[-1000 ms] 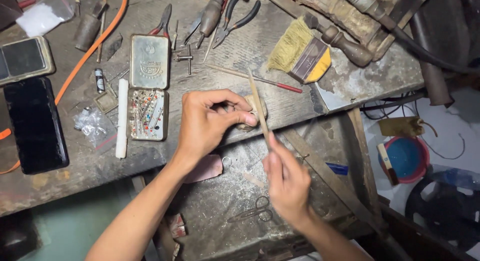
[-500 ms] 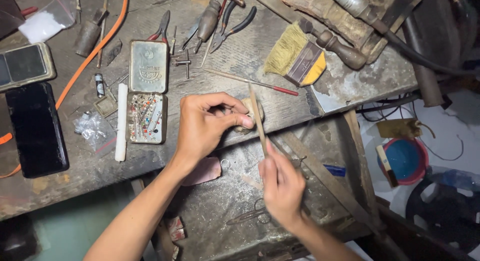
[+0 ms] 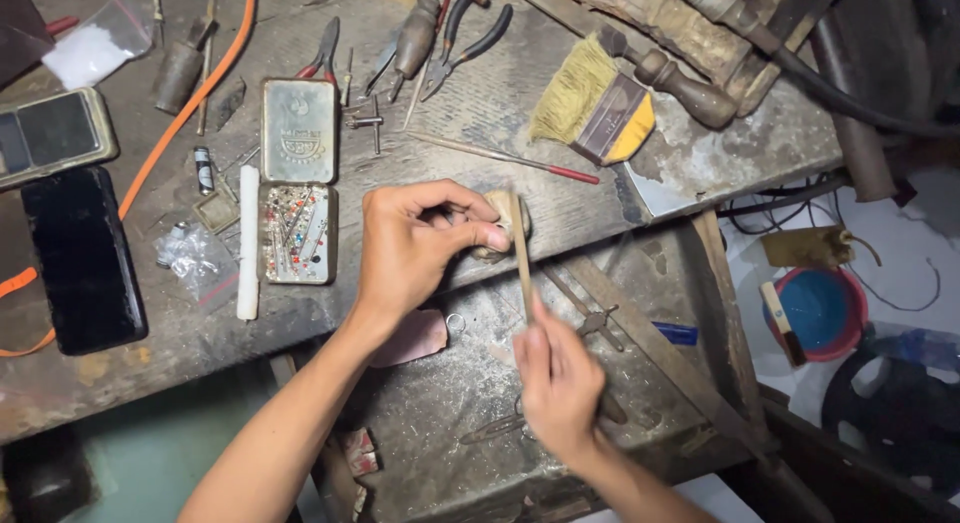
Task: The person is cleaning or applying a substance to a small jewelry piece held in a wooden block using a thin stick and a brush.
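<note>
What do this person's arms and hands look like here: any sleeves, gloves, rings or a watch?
Both forearms are bare right down to the lower frame edge, with no sleeves in view. The left hand and right hand wear no gloves. No watch, bracelet or ring shows on either. The right hand is slightly blurred, so fine detail there is unclear.

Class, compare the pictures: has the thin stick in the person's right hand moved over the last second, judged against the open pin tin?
Yes. The stick slid down toward the person: its top end, formerly level with the pin tin's lid, now sits beside the tray. The right hand drew back with it.
</note>
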